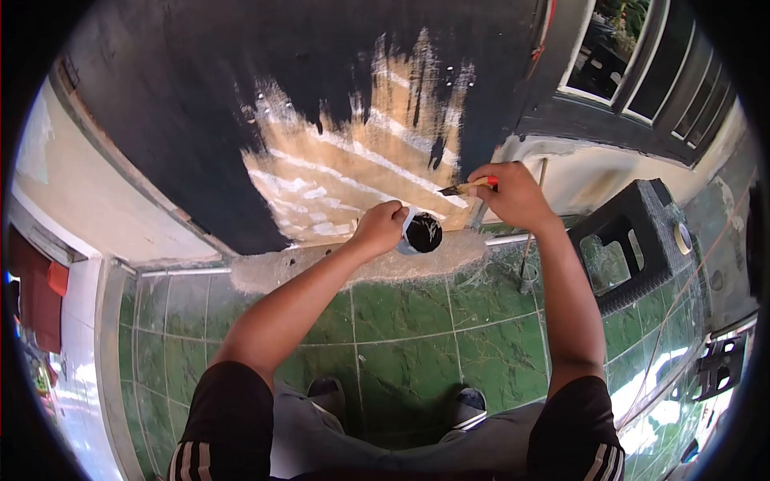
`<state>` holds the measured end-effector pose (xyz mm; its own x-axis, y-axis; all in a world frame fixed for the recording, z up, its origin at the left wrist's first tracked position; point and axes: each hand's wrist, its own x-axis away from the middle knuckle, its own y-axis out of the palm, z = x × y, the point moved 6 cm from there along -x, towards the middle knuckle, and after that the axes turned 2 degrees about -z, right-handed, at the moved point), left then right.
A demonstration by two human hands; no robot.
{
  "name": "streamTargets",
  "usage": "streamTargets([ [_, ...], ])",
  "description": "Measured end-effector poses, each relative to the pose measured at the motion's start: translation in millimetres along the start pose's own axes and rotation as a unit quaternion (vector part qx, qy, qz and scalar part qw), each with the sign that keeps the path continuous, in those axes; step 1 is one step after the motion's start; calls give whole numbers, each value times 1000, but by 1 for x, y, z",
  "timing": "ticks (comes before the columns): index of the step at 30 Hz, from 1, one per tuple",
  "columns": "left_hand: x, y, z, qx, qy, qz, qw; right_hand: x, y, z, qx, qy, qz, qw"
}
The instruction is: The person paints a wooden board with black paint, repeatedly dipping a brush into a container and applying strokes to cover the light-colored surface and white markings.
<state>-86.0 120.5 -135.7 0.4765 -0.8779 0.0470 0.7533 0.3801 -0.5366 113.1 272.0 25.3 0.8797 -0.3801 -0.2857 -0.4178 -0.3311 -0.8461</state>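
My left hand point(382, 228) is closed on the rim or handle of a small light-coloured cup point(407, 242) with dark paint point(425, 232) inside. In my right hand point(512, 192) is a paintbrush point(480, 184) with a red and wooden handle. Its dark bristles point left, close to the lower right of a door panel point(361, 160), just above the cup. Most of the panel is dark. Its lower middle shows tan wood with white diagonal streaks, and the dark paint has a ragged edge around it.
A black plastic stool point(622, 248) with a roll of tape point(682, 238) stands at the right on green floor tiles point(401, 309). A thin stick point(525, 268) leans on the wall beside my right forearm. A window frame point(618, 116) is at the upper right.
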Motion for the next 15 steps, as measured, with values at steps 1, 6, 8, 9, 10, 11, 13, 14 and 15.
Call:
streamTargets([
  [1, 0, -4, 4, -24, 26, 17, 999, -1, -5, -13, -26, -3, -8, 1000],
  [6, 7, -12, 22, -65, 48, 37, 996, 0, 28, -45, 1, -89, -93, 992],
  [8, 9, -11, 22, -52, 41, 31, 997, -1, 58, -39, 51, -113, -88, 988],
  [9, 9, -11, 22, -45, 38, 29, 998, -1, 73, -34, 69, -119, -83, 987],
  [10, 9, -9, 20, -45, 38, 28, 998, -2, 88, -30, 86, -124, -79, 985],
  [11, 8, -8, 19, -44, 40, 29, 998, -2, 102, -26, 104, -130, -74, 983],
  [13, 7, -7, 18, -44, 42, 30, 998, -1, 127, -17, 124, -95, -95, 983],
  [14, 7, -6, 18, -43, 44, 30, 998, -1, 140, -13, 136, -90, -100, 981],
  [15, 7, -6, 18, -42, 46, 31, 998, 0, 144, -15, 149, -86, -105, 979],
])
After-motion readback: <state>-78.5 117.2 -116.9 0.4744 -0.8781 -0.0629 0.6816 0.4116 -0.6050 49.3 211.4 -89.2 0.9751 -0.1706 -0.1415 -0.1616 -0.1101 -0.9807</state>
